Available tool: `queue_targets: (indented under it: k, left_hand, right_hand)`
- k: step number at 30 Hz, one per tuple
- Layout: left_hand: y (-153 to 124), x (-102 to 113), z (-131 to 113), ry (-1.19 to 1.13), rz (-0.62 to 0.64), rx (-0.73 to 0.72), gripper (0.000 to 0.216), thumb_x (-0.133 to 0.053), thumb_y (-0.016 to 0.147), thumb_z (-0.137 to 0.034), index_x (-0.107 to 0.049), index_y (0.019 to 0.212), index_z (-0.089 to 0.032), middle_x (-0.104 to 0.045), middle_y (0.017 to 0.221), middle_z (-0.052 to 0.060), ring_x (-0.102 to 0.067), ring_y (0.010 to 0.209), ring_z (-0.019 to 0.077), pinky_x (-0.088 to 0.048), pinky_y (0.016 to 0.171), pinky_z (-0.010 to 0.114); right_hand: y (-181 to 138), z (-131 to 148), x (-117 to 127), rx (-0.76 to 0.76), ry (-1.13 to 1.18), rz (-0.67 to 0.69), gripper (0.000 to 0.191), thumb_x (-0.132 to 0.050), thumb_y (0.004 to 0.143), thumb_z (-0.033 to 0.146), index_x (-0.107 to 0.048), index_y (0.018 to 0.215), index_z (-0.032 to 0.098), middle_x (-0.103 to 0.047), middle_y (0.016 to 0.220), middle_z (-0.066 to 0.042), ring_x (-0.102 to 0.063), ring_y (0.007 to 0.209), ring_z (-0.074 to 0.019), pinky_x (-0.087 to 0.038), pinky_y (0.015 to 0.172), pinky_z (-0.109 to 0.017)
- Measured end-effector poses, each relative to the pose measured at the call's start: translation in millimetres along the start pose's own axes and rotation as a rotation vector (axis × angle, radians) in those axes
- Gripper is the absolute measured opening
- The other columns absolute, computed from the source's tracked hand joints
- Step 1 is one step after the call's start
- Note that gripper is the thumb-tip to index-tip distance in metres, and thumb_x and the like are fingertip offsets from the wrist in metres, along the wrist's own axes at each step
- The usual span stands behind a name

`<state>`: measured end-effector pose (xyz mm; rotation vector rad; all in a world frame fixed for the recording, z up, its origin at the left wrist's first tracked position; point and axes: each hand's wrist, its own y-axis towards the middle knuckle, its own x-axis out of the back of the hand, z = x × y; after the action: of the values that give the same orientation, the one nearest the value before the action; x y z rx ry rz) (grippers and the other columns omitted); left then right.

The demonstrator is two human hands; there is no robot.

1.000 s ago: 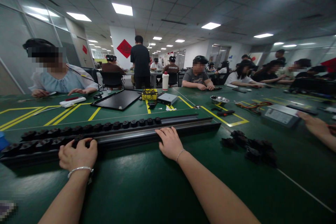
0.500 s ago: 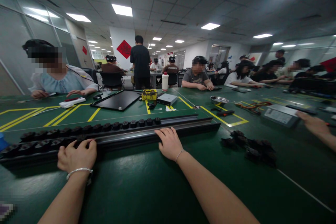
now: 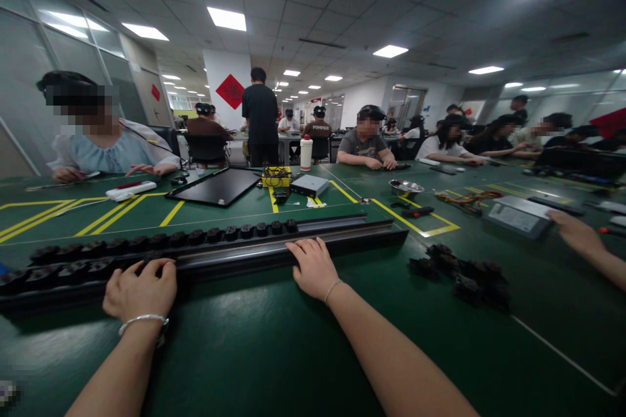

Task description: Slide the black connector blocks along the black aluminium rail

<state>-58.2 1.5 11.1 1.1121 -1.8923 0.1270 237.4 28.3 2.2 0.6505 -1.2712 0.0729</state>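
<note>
Two long black metal rails lie side by side on the green table, and rows of black knob-like parts (image 3: 117, 247) line their left portions. On the near rail (image 3: 229, 259), my left hand (image 3: 141, 290) is closed around a black part at the right end of its row, the part mostly covered by my fingers. Further right, my right hand (image 3: 315, 267) grips the near rail, fingers over its top and thumb on the near side. Several loose black parts (image 3: 462, 273) lie in a pile to the right, apart from my hands.
Behind the rails lie a flat black panel (image 3: 218, 186), a yellow box of cables (image 3: 276, 176), a silver drive (image 3: 310, 185) and a metal bowl (image 3: 405, 187). At right, another person's hand (image 3: 577, 234) touches a grey metal box (image 3: 519, 215). Co-workers sit across the table.
The whole view has shifted slightly, with things appearing a little further left. Both hands stay in place on the near rail.
</note>
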Motion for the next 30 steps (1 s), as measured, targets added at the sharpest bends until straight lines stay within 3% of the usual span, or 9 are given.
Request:
queue_targets:
  k: [6,10,15,19,30]
  left_hand:
    - [2.6,1.2,-0.4,0.043,0.019,0.006,0.041,-0.039,0.074,-0.045,-0.059,0.096,-0.017,-0.055,0.118,0.017,-0.032,0.126,0.0306,-0.030,0.098,0.050]
    - [0.7,4.0,-2.8,-0.024,-0.030,0.064,0.054,-0.044,0.070,-0.049,-0.053,0.110,-0.014,-0.051,0.122,0.018,-0.039,0.122,0.0318,-0.036,0.095,0.047]
    - [-1.9,4.6,-3.2,-0.011,-0.009,0.012,0.066,-0.037,0.075,-0.049,-0.037,0.130,-0.012,-0.045,0.131,0.019,-0.031,0.128,0.0297,-0.030,0.099,0.049]
    - [0.3,0.4,0.8,0.015,0.024,0.012,0.064,-0.036,0.077,-0.049,-0.040,0.130,-0.013,-0.047,0.128,0.020,-0.028,0.130,0.0283,-0.026,0.100,0.051]
    - [-1.1,0.2,0.5,0.005,0.023,0.012,0.062,-0.036,0.078,-0.048,-0.041,0.129,-0.012,-0.046,0.130,0.020,-0.027,0.131,0.0286,-0.029,0.099,0.052]
  right_hand:
    - [0.8,-1.0,0.6,0.006,-0.017,0.023,0.051,-0.048,0.077,0.026,-0.043,0.128,0.027,-0.051,0.123,-0.004,-0.038,0.116,-0.0184,-0.013,0.107,-0.040]
    - [0.4,-1.9,-1.4,0.004,-0.015,0.005,0.051,-0.048,0.077,0.025,-0.043,0.128,0.028,-0.045,0.131,-0.004,-0.033,0.123,-0.0191,-0.013,0.108,-0.040]
    - [0.4,-4.4,-5.5,-0.039,-0.022,-0.025,0.056,-0.048,0.076,0.025,-0.040,0.132,0.025,-0.034,0.142,-0.004,-0.022,0.132,-0.0224,-0.010,0.109,-0.043]
    - [0.7,-6.8,-6.6,-0.099,-0.031,-0.029,0.058,-0.049,0.075,0.025,-0.041,0.132,0.024,-0.033,0.143,-0.005,-0.021,0.132,-0.0249,-0.009,0.109,-0.045]
    - [1.7,-7.9,-5.8,-0.093,-0.031,-0.022,0.052,-0.048,0.075,0.024,-0.045,0.127,0.025,-0.039,0.139,-0.004,-0.031,0.127,-0.0228,-0.010,0.108,-0.044]
